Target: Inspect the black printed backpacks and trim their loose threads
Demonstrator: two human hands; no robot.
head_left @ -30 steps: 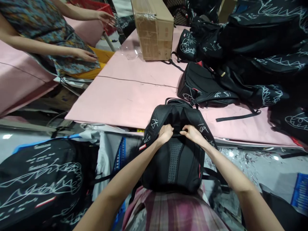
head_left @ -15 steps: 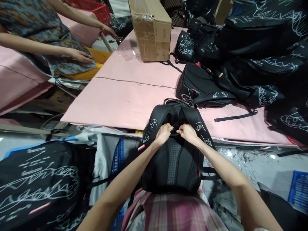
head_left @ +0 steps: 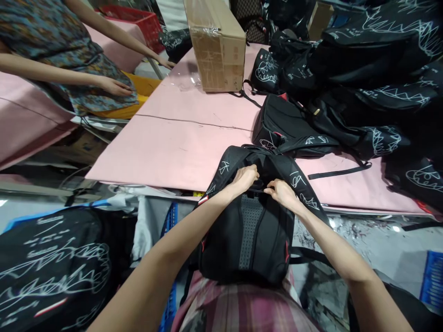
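Observation:
A black backpack leans upright between my body and the table edge, its padded back panel facing me. White scribbles mark its shoulder straps. Near the top, a dark opening shows between the straps. My left hand is closed at this opening's left side, its fingertips over the dark fabric; whatever they hold is too dark to make out. On the right, my right hand pinches the edge of the opening with thumb and fingers.
A pink-covered table lies ahead. Another black backpack and a pile of bags cover its right side. A cardboard box stands at the back. Left are a scribbled bag and a person.
My left hand has moved up and slightly right, my right hand slightly right and down. The gap between the straps looks wider. The other person's farther hand has moved slightly.

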